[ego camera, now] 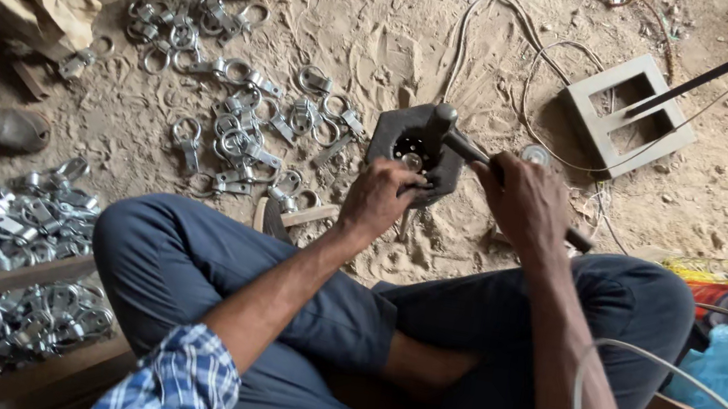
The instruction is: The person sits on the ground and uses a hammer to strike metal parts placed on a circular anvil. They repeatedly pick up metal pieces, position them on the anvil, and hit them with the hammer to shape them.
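At centre frame, on the sandy floor before the seated person's crossed legs, sits a dark metal block (414,147) with a round hole in its top. The left hand (377,199) rests at the block's near edge, fingers curled as if pinching a small piece against it; what it grips is too hidden to tell. The right hand (525,201) is closed round the handle of a hammer (453,137), whose head lies right over the block's top.

As for progress, two stocks of parts show. Upper left of centre, a loose scatter of metal rings (241,122) with flat tabs lies spread on the sand, just beside the block and within the left hand's reach. At lower left, a dense heap (14,261) of similar shiny pieces is stacked among wooden slats, well apart from the block. Which group is worked and which is waiting I cannot tell from shape alone; both are sizeable, so my judgement is that the job stands somewhere mid-run, with many pieces on either side.

Elsewhere: a grey square frame (630,112) at upper right, white cable (509,23) looping across the sand, another person's shoe (6,128) at the left edge.
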